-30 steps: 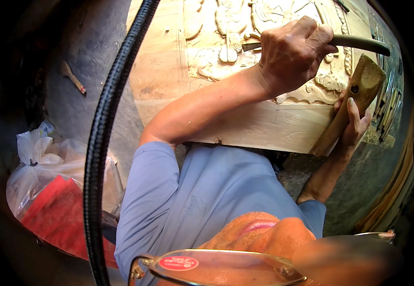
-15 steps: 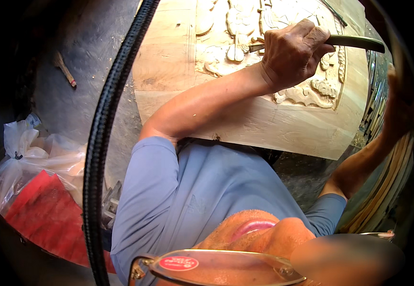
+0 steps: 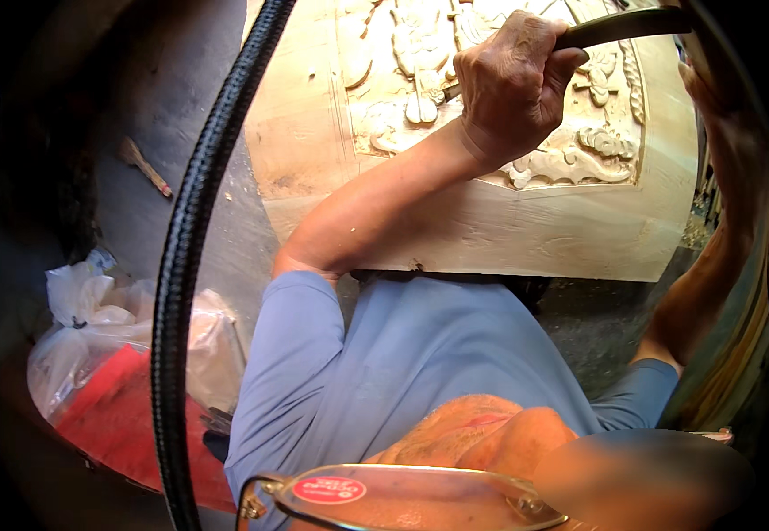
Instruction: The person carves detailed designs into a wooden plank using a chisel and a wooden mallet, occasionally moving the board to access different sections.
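Left hand (image 3: 513, 84): fist closed round the chisel (image 3: 619, 26), at 12 o'clock.
Chisel: dark handle runs toward 1 o'clock; tip meets the carving beside the fist.
Panel (image 3: 526, 226): pale wood with relief carving, lying under the left hand.
Right hand (image 3: 712, 97): raised at 2 o'clock, blurred; grip cannot be told.
Hose (image 3: 181, 292): black, arching at 9 o'clock.
Bags (image 3: 110, 327): plastic, at 8 o'clock.
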